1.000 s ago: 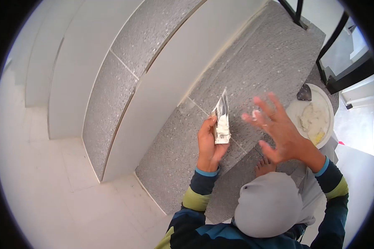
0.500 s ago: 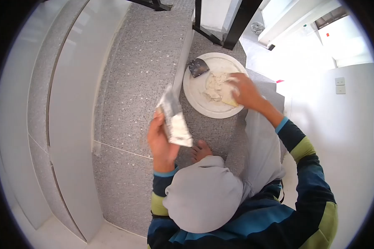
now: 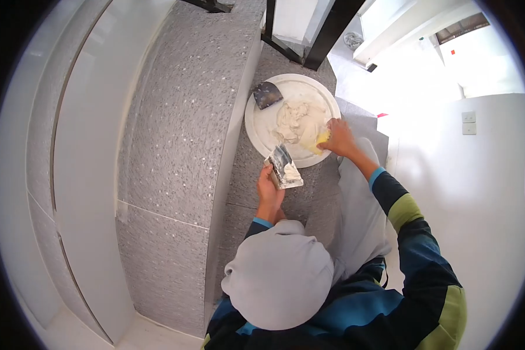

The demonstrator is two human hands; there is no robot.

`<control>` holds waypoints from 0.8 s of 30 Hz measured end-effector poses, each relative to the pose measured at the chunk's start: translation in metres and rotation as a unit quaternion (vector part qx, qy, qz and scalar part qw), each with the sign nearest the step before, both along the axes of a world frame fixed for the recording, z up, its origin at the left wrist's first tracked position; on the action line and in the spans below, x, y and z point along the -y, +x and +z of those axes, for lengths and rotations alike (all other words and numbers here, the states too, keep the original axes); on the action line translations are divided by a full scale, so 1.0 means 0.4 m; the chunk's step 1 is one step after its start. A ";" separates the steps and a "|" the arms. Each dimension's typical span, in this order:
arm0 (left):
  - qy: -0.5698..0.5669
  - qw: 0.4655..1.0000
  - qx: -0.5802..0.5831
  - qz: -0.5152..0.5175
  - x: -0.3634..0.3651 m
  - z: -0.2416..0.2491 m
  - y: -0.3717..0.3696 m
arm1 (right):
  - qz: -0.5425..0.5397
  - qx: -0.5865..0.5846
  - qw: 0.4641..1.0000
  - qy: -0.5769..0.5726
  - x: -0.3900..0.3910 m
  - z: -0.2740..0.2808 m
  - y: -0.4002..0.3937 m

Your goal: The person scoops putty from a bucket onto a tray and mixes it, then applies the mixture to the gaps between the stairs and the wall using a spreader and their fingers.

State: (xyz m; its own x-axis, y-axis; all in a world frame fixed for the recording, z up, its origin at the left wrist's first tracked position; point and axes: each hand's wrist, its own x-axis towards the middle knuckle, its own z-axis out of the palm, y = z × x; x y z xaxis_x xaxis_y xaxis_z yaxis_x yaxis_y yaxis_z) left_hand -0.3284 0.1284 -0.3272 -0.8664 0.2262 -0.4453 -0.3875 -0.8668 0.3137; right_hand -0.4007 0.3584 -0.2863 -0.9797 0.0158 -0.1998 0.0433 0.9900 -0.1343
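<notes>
A round white tray [image 3: 256, 131] lies on a grey speckled step, with a mound of off-white paste [image 3: 294, 119] in its middle. My left hand [image 3: 268, 189] is closed round a flat metal plate [image 3: 281, 163] smeared with paste, held over the tray's near edge. At the tray's right side, my right hand [image 3: 339, 139] has its fingers closed on a yellow scraper [image 3: 322, 139], beside the paste. A dark, paste-spotted blade [image 3: 267, 95] rests at the tray's upper left.
Black metal posts [image 3: 332, 35] stand just beyond the tray. Speckled stone steps [image 3: 181, 116] run along the left, beside a pale wall panel [image 3: 93, 163]. A wall switch [image 3: 469, 123] is at the right. My knee is below the tray.
My left hand has moved right with the metal plate, up to the tray's near edge. My right hand, open above the scraper before, has closed on it.
</notes>
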 end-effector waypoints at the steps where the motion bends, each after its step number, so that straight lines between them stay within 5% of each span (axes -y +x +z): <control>1: 0.002 1.000 0.003 0.012 -0.001 -0.014 -0.002 | -0.034 0.035 0.989 -0.142 -0.022 -0.024 -0.012; 2: 0.007 1.000 0.004 0.019 -0.003 -0.028 -0.005 | -0.066 0.071 0.955 -0.280 -0.043 -0.049 -0.023; 3: -0.001 0.999 0.029 0.029 -0.003 -0.040 -0.007 | -0.059 0.074 0.957 -0.275 -0.041 -0.032 -0.036; 6: -0.018 0.997 0.064 0.037 -0.002 -0.049 -0.004 | 0.056 -0.010 0.982 -0.179 -0.010 0.043 -0.066; 8: -0.030 0.996 0.073 0.033 -0.001 -0.054 0.000 | 0.181 -0.196 0.962 -0.063 0.028 0.063 -0.088; 10: -0.020 0.998 0.053 0.029 -0.002 -0.056 0.005 | 0.223 -0.186 0.957 -0.029 0.034 0.023 -0.084; 12: -0.016 0.996 0.076 0.042 -0.006 -0.037 0.007 | 0.309 -0.050 0.945 0.091 0.019 -0.069 -0.030; 13: -0.014 0.994 0.094 0.055 -0.002 -0.034 0.001 | 0.477 -0.079 0.850 0.207 0.017 -0.027 -0.017; 16: 0.006 0.996 0.060 0.067 -0.008 -0.067 0.005 | 0.517 0.060 0.838 0.167 0.017 0.082 -0.051; 18: 0.015 0.996 0.060 0.071 -0.013 -0.070 0.003 | 0.509 0.047 0.843 0.168 0.035 0.103 -0.105; 20: 0.022 0.993 0.075 0.084 -0.013 -0.078 0.010 | 0.430 -0.125 0.891 0.075 0.068 0.084 -0.135; 21: 0.032 0.994 0.069 0.081 -0.015 -0.093 0.015 | 0.344 -0.023 0.932 0.112 0.066 0.039 -0.104; 24: 0.037 0.992 0.085 0.089 -0.008 -0.118 0.013 | 0.559 0.043 0.811 0.165 0.035 0.052 -0.077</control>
State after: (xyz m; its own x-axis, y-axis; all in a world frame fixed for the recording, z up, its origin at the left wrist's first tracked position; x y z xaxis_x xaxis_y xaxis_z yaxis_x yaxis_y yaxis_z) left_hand -0.3232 0.1317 -0.3746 -0.8097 0.1147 -0.5755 -0.2687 -0.9443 0.1900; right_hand -0.4317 0.3442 -0.2656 -0.4001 -0.8070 -0.4344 -0.9119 0.3976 0.1013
